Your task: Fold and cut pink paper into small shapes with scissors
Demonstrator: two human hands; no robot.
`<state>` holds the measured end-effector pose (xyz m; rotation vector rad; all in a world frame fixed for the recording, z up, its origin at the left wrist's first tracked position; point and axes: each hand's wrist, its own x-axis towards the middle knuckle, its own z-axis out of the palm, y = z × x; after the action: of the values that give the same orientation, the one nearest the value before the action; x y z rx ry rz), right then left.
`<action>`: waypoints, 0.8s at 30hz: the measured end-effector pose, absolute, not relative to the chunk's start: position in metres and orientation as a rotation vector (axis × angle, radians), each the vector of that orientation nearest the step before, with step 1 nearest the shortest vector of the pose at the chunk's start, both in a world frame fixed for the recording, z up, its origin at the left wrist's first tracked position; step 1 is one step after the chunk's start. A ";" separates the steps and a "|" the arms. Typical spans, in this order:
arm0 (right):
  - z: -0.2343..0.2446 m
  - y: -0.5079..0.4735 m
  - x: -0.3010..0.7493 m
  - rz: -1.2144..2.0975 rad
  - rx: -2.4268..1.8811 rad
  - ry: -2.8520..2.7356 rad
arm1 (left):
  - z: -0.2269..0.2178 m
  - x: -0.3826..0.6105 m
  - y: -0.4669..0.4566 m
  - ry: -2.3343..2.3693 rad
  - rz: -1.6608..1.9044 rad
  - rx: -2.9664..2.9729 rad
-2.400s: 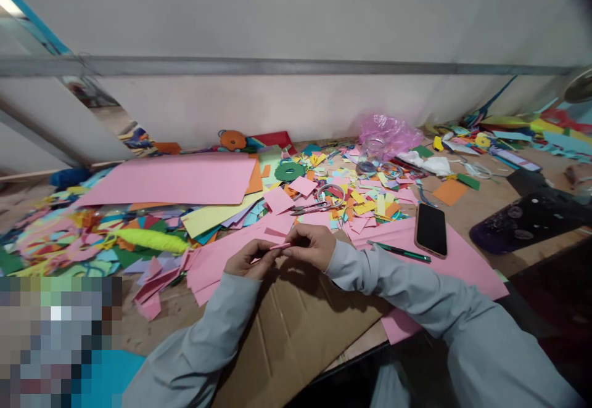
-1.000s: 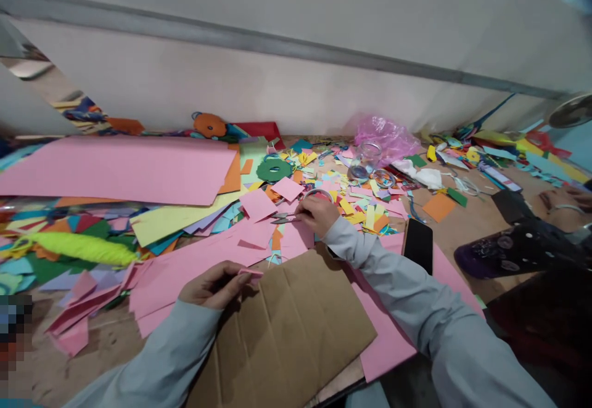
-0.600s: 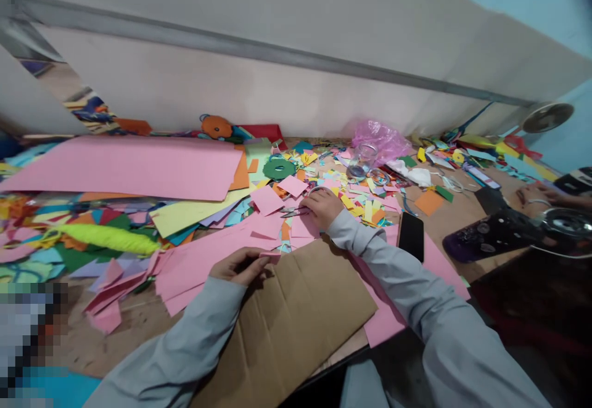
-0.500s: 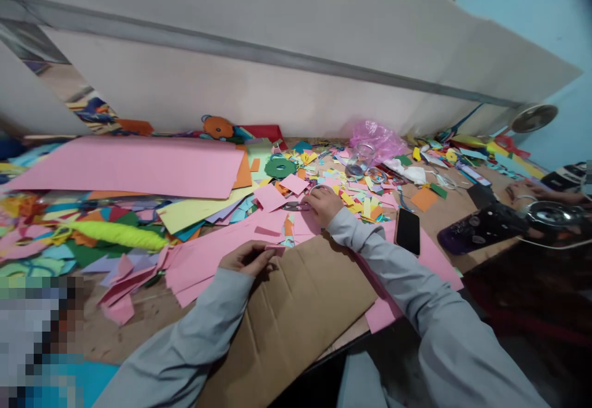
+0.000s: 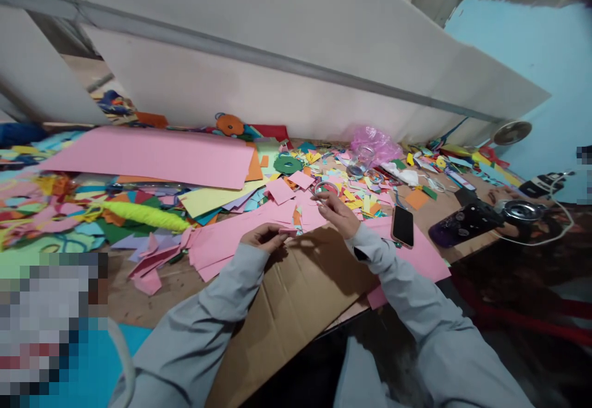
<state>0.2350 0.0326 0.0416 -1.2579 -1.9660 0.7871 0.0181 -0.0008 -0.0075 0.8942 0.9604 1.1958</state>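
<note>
My left hand (image 5: pixel 263 236) is closed, pinching a small folded piece of pink paper (image 5: pixel 289 233) between thumb and fingertips, above the upper left edge of a brown cardboard sheet (image 5: pixel 287 309). To its right, my right hand (image 5: pixel 340 212) is raised over the cardboard's far edge, thumb and fingers drawn together. What sits between them is too small to make out. A pale ring (image 5: pixel 327 188), possibly a tape roll, shows just behind those fingertips; contact with it is unclear. Pink sheets (image 5: pixel 226 241) spread left of and beyond the cardboard.
A phone (image 5: pixel 402 226) lies to the right, beside a dark purple tumbler (image 5: pixel 456 226). Paper scraps, a neon yellow yarn bundle (image 5: pixel 145 216) and a large pink sheet (image 5: pixel 152 156) cover the table's left. A pink plastic bag (image 5: pixel 375 144) sits by the wall.
My right hand has lifted off the papers and its fingers have turned toward my left hand. A flat grey item near its fingers no longer shows there. The view has shifted slightly.
</note>
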 end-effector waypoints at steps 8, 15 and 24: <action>0.011 0.006 0.221 1.091 -1.246 -1.824 | -0.006 0.015 -0.002 0.996 1.115 0.871; 0.024 0.004 0.230 0.943 -1.130 -1.961 | -0.010 0.016 -0.002 1.048 1.093 0.870; 0.021 -0.003 0.223 0.969 -1.167 -1.969 | -0.009 0.017 -0.005 1.093 1.079 1.044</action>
<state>0.2228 -0.0032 0.0205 -1.1671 -1.9687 0.9689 0.0172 -0.0049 -0.0086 1.0435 1.0930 1.0787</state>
